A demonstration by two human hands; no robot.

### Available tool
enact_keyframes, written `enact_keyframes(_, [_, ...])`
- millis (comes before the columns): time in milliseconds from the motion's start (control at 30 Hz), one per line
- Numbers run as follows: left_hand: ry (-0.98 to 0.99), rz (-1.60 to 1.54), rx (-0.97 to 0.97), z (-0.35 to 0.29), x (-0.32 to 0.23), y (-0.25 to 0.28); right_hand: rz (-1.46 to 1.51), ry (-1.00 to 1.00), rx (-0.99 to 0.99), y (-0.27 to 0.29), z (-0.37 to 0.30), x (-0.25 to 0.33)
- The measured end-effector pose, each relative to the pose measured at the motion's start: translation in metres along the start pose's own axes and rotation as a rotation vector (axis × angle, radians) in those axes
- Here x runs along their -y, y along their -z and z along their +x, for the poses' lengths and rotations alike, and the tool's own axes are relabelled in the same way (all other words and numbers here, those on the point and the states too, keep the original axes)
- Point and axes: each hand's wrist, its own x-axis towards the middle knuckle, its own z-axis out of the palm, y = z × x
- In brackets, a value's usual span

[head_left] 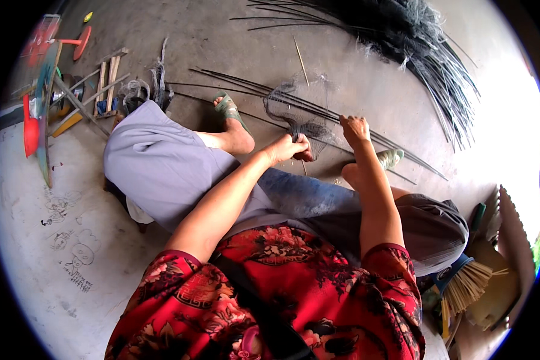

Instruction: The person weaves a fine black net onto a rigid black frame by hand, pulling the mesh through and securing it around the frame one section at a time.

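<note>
My left hand (295, 147) is closed round a gathered bunch of dark fine-mesh netting (309, 130). The loose part of that net spreads out beyond the hand, over several long thin dark rods (240, 83). Those rods run slantwise across the floor in front of me, from far left to near right. My right hand (356, 129) is closed on the rods, to the right of the net. Its fingertips are partly hidden, so how many rods it grips does not show.
A large pile of dark rods and netting (396, 36) lies at the far right. A thin tan stick (300, 60) is on the floor (192, 36). Wooden frames (105, 84) and red pieces (31, 127) stand left. A bundle of pale sticks (467, 287) is at lower right.
</note>
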Motion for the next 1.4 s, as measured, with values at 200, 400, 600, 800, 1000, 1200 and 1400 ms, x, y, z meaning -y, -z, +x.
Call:
enact_keyframes(200, [0.034, -0.01, -0.035, 0.015, 0.006, 0.003, -0.077, -0.072, -0.001, -0.038, 0.016, 0.027])
enact_keyframes(400, [0.062, 0.0, -0.053, 0.015, 0.009, -0.011, 0.091, -0.152, 0.206, -0.066, -0.016, 0.018])
enact_keyframes(600, [0.075, -0.194, -0.076, 0.006, -0.006, -0.013, 0.049, -0.104, 0.257, -0.071, -0.05, 0.052])
enact_keyframes(800, [0.098, -0.136, 0.203, -0.006, -0.026, -0.023, -0.07, -0.176, 0.492, -0.09, -0.043, 0.055])
enact_keyframes(1000, [0.162, 0.253, 0.471, 0.01, -0.004, -0.092, 0.469, -0.306, 0.277, -0.036, -0.023, 0.036])
enact_keyframes(1200, [-0.141, -0.334, -0.07, 0.003, -0.02, -0.045, 1.136, -0.524, 0.128, 0.065, -0.032, 0.025])
enact_keyframes(1400, [-0.286, -0.843, -0.457, -0.038, -0.034, 0.024, 1.582, -0.376, 0.165, 0.146, -0.063, 0.102])
